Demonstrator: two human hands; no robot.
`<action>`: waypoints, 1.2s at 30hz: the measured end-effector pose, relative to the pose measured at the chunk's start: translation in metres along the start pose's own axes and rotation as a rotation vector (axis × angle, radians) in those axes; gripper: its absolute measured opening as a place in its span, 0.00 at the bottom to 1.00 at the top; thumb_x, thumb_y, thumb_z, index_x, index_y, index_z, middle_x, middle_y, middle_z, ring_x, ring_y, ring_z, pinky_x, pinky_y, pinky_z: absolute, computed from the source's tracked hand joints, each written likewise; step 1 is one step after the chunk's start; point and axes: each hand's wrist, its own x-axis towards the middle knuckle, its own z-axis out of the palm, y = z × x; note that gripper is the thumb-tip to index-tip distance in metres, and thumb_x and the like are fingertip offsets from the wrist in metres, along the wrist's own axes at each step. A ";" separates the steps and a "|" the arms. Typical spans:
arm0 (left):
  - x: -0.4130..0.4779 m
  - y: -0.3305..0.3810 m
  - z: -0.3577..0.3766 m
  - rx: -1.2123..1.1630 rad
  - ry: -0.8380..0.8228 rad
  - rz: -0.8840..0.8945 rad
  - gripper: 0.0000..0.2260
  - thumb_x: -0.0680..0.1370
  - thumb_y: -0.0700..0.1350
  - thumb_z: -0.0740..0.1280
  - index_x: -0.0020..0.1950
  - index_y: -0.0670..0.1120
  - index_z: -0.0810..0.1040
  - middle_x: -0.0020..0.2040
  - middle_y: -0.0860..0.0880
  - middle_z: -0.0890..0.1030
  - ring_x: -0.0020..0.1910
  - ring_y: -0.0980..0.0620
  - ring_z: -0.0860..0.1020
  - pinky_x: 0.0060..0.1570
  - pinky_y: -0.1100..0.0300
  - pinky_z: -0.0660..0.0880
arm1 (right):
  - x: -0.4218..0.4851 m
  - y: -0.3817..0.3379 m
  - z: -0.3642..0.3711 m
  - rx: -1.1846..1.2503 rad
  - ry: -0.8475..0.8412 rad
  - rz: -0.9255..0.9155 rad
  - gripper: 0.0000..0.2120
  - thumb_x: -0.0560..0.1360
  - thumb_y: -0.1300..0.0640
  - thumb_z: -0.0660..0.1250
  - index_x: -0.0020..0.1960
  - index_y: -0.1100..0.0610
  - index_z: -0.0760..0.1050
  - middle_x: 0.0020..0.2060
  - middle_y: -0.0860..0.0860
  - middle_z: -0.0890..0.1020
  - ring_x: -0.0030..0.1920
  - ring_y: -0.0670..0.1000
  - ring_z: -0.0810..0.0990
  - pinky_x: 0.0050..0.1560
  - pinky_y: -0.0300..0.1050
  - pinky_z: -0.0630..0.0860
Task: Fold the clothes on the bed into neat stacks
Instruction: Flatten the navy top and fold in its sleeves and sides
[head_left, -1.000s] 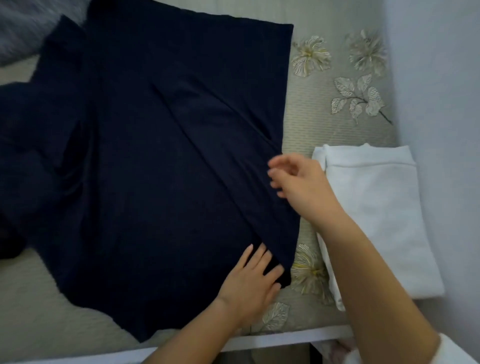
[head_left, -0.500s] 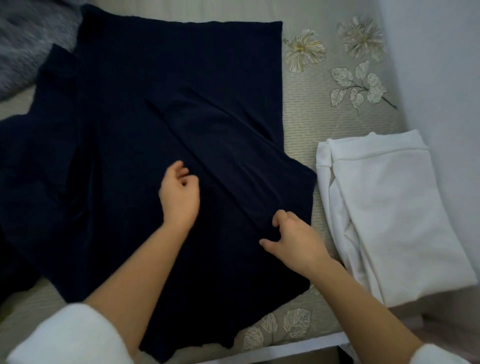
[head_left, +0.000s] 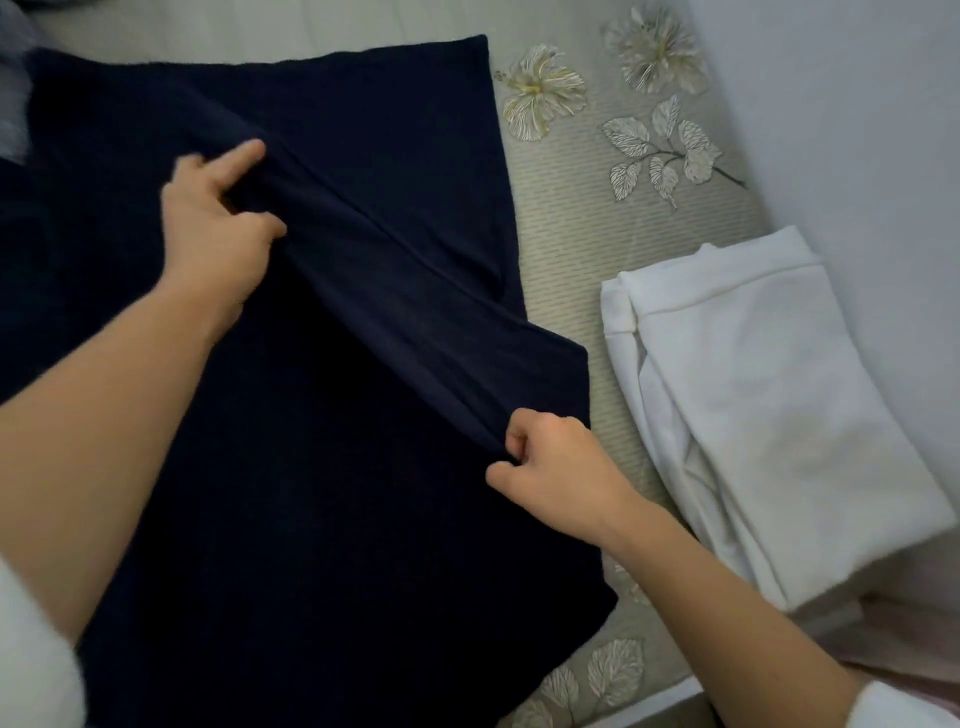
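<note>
A large dark navy garment (head_left: 322, 509) lies spread over most of the bed. A raised fold runs diagonally across it from upper left to lower right. My left hand (head_left: 213, 234) pinches the upper end of that fold, index finger stretched out. My right hand (head_left: 550, 467) grips the lower end of the same fold near the garment's right edge. A folded white garment (head_left: 769, 405) lies to the right, by the wall.
The bed cover (head_left: 597, 218) is beige with embroidered flowers and leaves. A pale wall (head_left: 857, 130) borders the bed on the right. The bed's white front edge (head_left: 665, 696) runs along the bottom right. Grey fabric (head_left: 13, 124) shows at the far left.
Both hands have closed on the navy fold. My left hand moved up and left along it, my right hand shifted slightly right, and the fold now stands lifted between them.
</note>
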 end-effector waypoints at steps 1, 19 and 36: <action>0.006 -0.004 -0.008 -0.043 0.026 0.028 0.29 0.71 0.35 0.70 0.66 0.59 0.73 0.71 0.49 0.64 0.69 0.53 0.65 0.67 0.62 0.68 | -0.001 -0.006 0.000 0.064 -0.011 -0.006 0.09 0.68 0.51 0.67 0.39 0.54 0.69 0.32 0.48 0.76 0.34 0.50 0.75 0.36 0.48 0.74; -0.204 -0.065 0.053 0.607 -0.479 0.399 0.29 0.80 0.55 0.57 0.78 0.54 0.48 0.78 0.47 0.36 0.76 0.47 0.36 0.72 0.46 0.41 | 0.012 0.025 0.037 0.108 0.710 -0.050 0.18 0.77 0.61 0.57 0.66 0.57 0.71 0.63 0.52 0.73 0.63 0.49 0.67 0.65 0.47 0.62; -0.284 -0.057 0.075 0.616 -0.612 0.695 0.33 0.63 0.42 0.72 0.67 0.61 0.71 0.63 0.49 0.68 0.60 0.45 0.64 0.53 0.44 0.71 | 0.055 0.031 -0.061 -0.721 0.035 -0.176 0.09 0.71 0.59 0.64 0.51 0.51 0.73 0.53 0.50 0.66 0.60 0.55 0.64 0.59 0.51 0.60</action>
